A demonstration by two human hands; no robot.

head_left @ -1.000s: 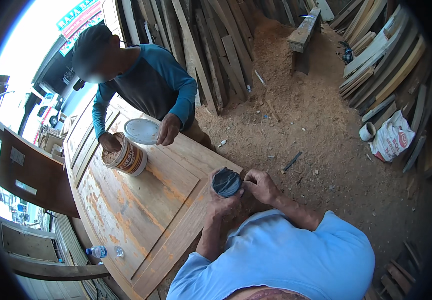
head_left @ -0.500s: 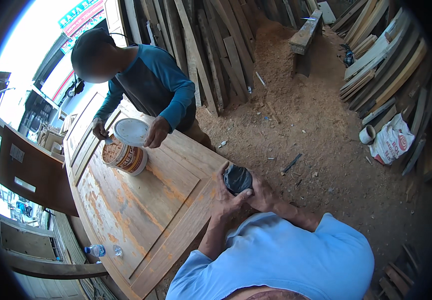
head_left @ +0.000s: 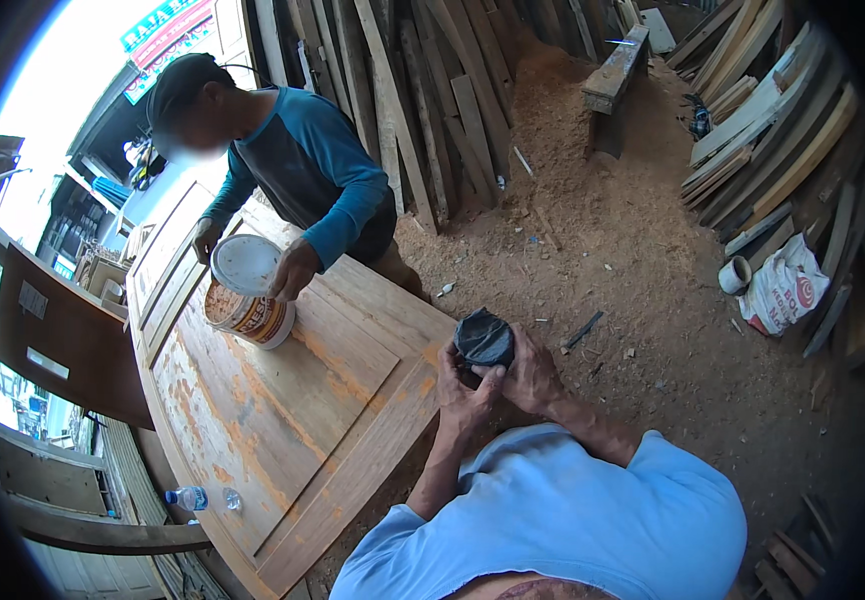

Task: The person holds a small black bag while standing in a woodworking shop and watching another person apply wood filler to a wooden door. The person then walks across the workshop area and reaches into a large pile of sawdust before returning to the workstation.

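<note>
Both hands grip a dark, round, can-like object [head_left: 484, 338], its top covered by a wrinkled black sheet. My left hand [head_left: 465, 395] wraps its left and near side, with the thumb pressed against the near edge. From the right, the fingers of my right hand [head_left: 533, 375] close around its side. The object is held just off the near right corner of a wooden door panel [head_left: 353, 340], which lies flat and has orange-brown filler patches. What the object contains is hidden.
Across the panel a co-worker [head_left: 303, 140] holds a white round lid [head_left: 246, 264] over a bucket [head_left: 265, 322] of orange-brown paste. A plastic bottle [head_left: 189, 498] lies at the left edge. Planks [head_left: 403, 110] lean behind; a white sack [head_left: 785, 285] sits on the sawdust-covered ground [head_left: 593, 250].
My hands and the dark object have shifted slightly up and right. The co-worker's lid has moved left and tilted over the bucket, while their other hand has lifted away from the paste.
</note>
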